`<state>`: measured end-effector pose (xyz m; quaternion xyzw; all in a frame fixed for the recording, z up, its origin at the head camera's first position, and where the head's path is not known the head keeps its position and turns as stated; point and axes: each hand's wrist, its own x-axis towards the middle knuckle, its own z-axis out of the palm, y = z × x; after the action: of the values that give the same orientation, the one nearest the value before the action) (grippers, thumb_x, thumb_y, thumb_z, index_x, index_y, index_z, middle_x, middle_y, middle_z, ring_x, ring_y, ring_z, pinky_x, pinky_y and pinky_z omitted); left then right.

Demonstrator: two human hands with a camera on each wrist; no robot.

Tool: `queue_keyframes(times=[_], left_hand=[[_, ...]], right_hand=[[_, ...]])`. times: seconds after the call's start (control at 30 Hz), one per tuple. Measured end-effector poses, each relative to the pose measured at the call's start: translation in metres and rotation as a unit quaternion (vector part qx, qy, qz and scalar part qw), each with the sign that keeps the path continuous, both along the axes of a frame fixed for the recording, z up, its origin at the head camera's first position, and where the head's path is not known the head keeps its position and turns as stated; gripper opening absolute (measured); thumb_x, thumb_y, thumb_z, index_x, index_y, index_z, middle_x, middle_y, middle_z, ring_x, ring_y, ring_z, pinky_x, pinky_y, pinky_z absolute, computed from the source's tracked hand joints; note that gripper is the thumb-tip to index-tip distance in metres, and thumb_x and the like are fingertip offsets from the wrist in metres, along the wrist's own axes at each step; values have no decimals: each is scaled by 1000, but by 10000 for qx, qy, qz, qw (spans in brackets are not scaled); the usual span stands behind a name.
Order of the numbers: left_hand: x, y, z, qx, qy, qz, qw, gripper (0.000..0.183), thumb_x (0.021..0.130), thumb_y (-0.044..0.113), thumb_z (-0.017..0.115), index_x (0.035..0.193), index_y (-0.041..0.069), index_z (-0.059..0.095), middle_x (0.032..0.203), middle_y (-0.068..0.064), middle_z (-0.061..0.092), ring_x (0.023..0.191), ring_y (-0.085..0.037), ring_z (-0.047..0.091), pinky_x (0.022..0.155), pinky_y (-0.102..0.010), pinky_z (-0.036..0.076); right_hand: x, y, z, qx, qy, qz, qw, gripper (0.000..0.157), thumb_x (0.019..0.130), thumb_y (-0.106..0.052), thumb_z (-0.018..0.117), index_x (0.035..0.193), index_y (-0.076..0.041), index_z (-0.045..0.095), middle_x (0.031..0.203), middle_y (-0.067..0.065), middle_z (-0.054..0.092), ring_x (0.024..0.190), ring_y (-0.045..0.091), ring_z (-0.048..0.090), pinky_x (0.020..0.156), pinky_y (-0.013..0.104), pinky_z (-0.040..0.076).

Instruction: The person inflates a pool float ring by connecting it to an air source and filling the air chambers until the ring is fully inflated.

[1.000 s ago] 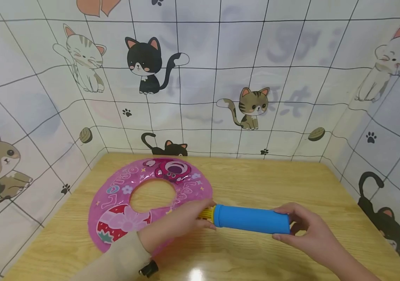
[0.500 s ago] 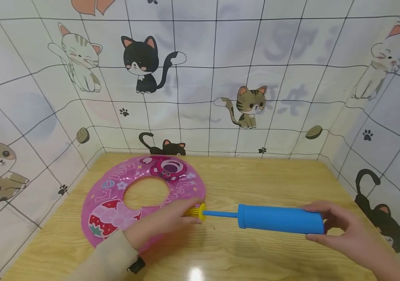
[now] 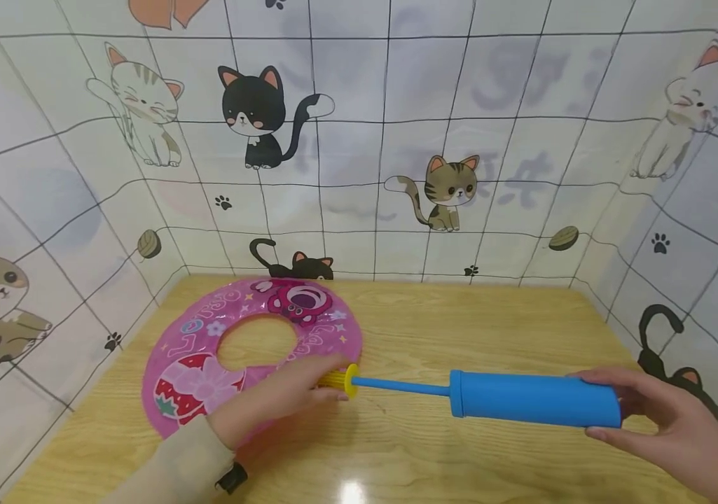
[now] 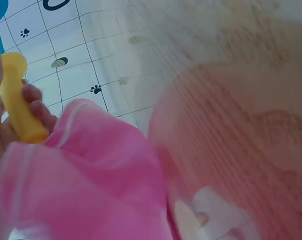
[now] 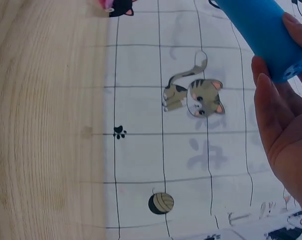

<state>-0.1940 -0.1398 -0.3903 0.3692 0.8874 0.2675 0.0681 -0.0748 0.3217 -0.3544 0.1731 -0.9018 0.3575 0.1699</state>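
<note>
Blue cylindrical plastic pump barrel lies crosswise at near right, apparently off the pale wood-grain desk; thin blue rod runs from its left end to the yellow ribbed plastic handle, at near centre; left hand has its grip curled round the handle; right hand has fingers and thumb closed on the barrel's right end only, so that grip looks shallow; pink printed inflatable ring lies flat on the desk's left side, left forearm over its near right part; whether the forearm touches it, cannot tell.

Risks: barrel could slip from the right fingertips if pulled hard, since they hold just the end and the plastic looks smooth; rod looks slim and a good length is bare, so uneven pull or a drop of one hand could bend it or make it bind; overpulling might jerk the rod past its stop; left forearm could drag the ring nearer if it catches the vinyl.
</note>
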Motion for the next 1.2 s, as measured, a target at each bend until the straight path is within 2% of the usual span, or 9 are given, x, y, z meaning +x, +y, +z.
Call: queue_keyframes(times=[0.1,0.2,0.4,0.57,0.73,0.83,0.97,1.13,1.2], left_hand=[[0,1,1,-8,404,-8,9992,40,91,36,67,126,18,58,108,10,63,103,-13,59,93,-39,49],[-1,6,2,4,589,-78,9982,39,91,38,66,123,18,58,102,11,63,95,-12,59,87,-35,50],[1,21,5,134,443,-318,9984,37,90,38,68,117,17,56,88,13,56,80,-8,53,76,-25,49],[6,32,8,267,202,-370,9988,48,81,39,77,117,15,56,90,10,58,75,-6,52,72,-20,49],[10,41,10,303,284,-334,9986,55,75,40,83,115,13,57,89,9,59,71,-5,52,68,-20,48],[8,43,8,228,326,-250,9989,55,74,45,83,114,16,57,88,10,59,71,-6,52,67,-20,48],[0,39,2,218,260,-267,9991,54,75,47,82,114,20,56,90,10,60,73,-6,53,67,-21,48],[-7,26,-4,154,88,-313,9994,52,77,39,83,117,23,53,92,10,59,76,-8,53,70,-23,49],[-8,19,-5,70,-4,-303,9995,53,78,38,82,119,23,53,93,11,59,78,-7,53,73,-24,49]], right_hand=[[-3,-9,1,-79,9,-72,9999,64,67,10,83,125,-5,59,122,-19,53,90,0,58,67,17,50],[-10,-19,0,-329,-37,40,9994,62,66,10,84,122,-3,62,117,-17,57,87,3,60,67,18,51],[-22,-43,-4,-716,-8,448,9964,58,63,11,85,116,-1,65,112,-14,62,81,8,63,64,21,53],[-30,-62,-6,-833,-117,679,9941,56,64,7,87,114,-5,66,108,-13,64,75,12,63,61,25,53],[-37,-76,-11,-800,-7,1158,9901,58,64,2,88,116,-12,66,108,-8,64,70,12,60,54,28,51],[-40,-77,-13,-590,341,1620,9844,63,63,2,89,118,-14,64,110,-2,63,74,11,58,51,26,50],[-42,-73,-12,-256,732,1976,9772,70,60,4,89,121,-15,62,115,2,61,84,8,58,51,23,48],[-41,-57,-9,-5,805,2176,9727,74,57,11,88,121,-15,61,122,3,58,102,5,55,53,19,46],[-39,-51,-8,54,747,2206,9725,75,57,12,87,121,-15,61,123,2,58,104,4,53,53,19,46]])
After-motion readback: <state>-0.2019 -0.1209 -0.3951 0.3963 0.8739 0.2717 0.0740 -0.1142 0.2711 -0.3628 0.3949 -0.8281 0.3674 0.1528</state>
